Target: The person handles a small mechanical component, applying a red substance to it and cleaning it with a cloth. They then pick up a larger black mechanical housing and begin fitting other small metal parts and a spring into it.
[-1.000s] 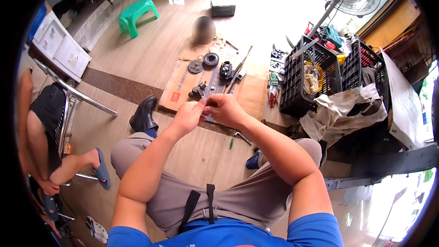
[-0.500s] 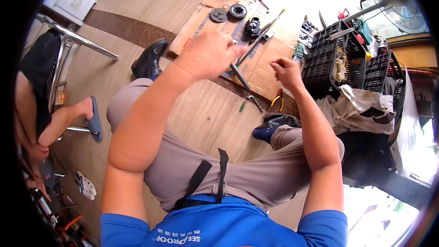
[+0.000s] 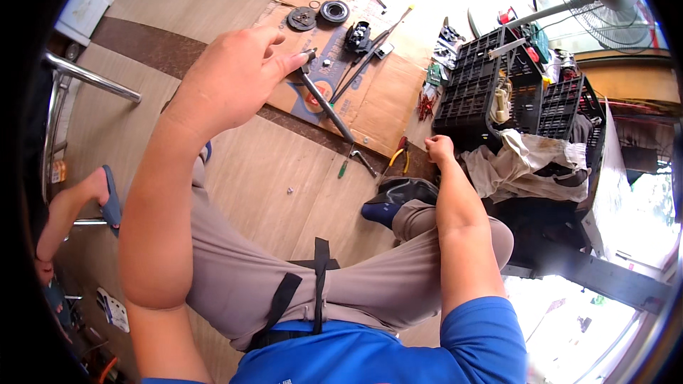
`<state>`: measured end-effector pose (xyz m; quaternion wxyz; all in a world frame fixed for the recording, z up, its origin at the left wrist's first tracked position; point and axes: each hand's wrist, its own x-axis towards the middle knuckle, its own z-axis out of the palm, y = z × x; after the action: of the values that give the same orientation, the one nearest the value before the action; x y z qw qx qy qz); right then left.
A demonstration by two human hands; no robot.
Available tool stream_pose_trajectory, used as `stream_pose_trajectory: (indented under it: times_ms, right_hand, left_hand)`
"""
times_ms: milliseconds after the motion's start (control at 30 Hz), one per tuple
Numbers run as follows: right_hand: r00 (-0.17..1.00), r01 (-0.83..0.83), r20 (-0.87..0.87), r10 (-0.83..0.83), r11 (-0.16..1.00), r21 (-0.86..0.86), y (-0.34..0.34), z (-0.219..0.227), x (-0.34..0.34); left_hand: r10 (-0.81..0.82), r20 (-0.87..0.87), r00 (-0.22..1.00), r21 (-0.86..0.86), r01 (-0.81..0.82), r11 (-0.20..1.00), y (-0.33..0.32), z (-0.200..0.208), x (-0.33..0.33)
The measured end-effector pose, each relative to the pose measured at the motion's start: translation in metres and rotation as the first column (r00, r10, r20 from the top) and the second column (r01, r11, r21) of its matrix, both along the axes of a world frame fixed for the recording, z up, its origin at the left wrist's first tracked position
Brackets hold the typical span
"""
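Note:
My left hand [image 3: 231, 82] is above the left part of the cardboard sheet [image 3: 395, 103], holding nothing that I can see. Its fingers are half bent and its thumb stands out apart from them. By the thumb tip lies a long dark-handled tool, perhaps a hammer [image 3: 329, 108], its upper end close to the thumb. My right hand [image 3: 441, 149] hovers left of the black crate with its fingers curled together; whatever they may hold is too small to make out. Below it lie yellow-and-red pliers [image 3: 404, 149], a wrench-like metal tool [image 3: 365, 163] and a green-handled screwdriver [image 3: 343, 169].
On the cardboard lie a dark disc [image 3: 302, 19], a black ring-shaped part [image 3: 334, 12], a black mechanical part [image 3: 358, 37] and a thin rod [image 3: 388, 31]. Black crates [image 3: 469, 89] with tools and a pale cloth [image 3: 526, 163] are at right. A person's slippered foot [image 3: 107, 195] shows left, near a metal chair [image 3: 96, 78].
The view has shifted to the right. My left hand has drawn left, showing more of the long tool. My right hand has come down and nearer the crate.

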<state>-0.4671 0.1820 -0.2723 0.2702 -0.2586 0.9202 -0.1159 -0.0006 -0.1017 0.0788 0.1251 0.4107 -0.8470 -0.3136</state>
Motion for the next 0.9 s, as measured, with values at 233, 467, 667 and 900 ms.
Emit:
stream_pose_trajectory:
  times_ms: [233, 467, 667, 900]
  right_hand:
    - [0.885, 0.427, 0.275, -0.376, 0.89, -0.157, -0.067, 0.021, 0.013]
    - [0.837, 0.533, 0.281, -0.47, 0.818, -0.218, -0.088, -0.041, -0.017]
    - [0.935, 0.165, -0.273, -0.225, 0.96, -0.226, -0.091, -0.093, -0.059]
    - [0.897, 0.293, -0.324, -0.301, 0.953, -0.074, -0.14, -0.053, -0.037]
  left_hand:
    - [-0.02, 0.121, 0.992, 0.088, 0.01, 0.996, -0.014, 0.001, -0.009]
    - [-0.106, 0.136, 0.985, 0.042, 0.101, 0.994, -0.015, -0.018, -0.016]
    - [-0.148, 0.245, 0.958, 0.074, 0.134, 0.988, -0.016, -0.038, -0.027]
    - [-0.189, 0.27, 0.944, 0.092, 0.17, 0.981, -0.011, -0.042, -0.04]
